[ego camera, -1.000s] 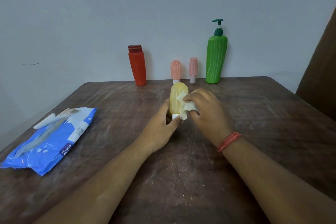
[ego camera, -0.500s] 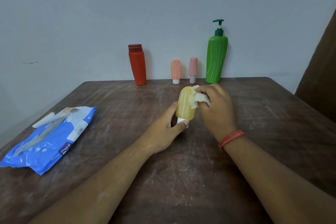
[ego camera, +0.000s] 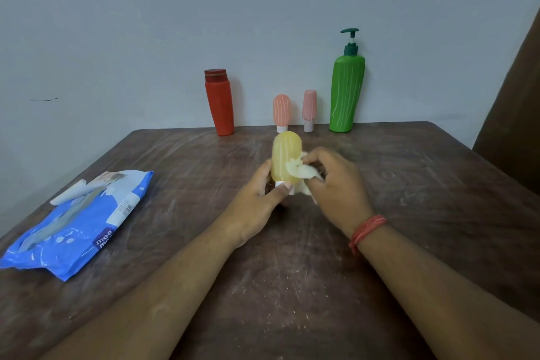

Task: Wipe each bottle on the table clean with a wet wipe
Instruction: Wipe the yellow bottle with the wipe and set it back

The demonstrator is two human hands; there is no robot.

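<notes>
A scuffed brown bench (ego camera: 409,184) is set against a grey wall (ego camera: 146,23); the yellow bottle (ego camera: 285,155) is gripped by the left hand (ego camera: 257,204), and a wet wipe (ego camera: 298,172) is pinched by the right hand (ego camera: 336,184).

A translucent, smooth yellow plastic bottle (ego camera: 285,156) is seen at the centre, with a crumpled, soft fibrous wet wipe (ego camera: 298,171) pressed against it. The dark wooden table (ego camera: 409,184) appears matt, scratched and dusty. At nine o'clock a glossy, creased blue plastic wipe pack (ego camera: 73,228) is found. Matt plastic is shown by the red bottle (ego camera: 219,104) at twelve o'clock.

five bottles (ego camera: 286,156), one wipe (ego camera: 301,172), one wipes pack (ego camera: 79,222)
</notes>
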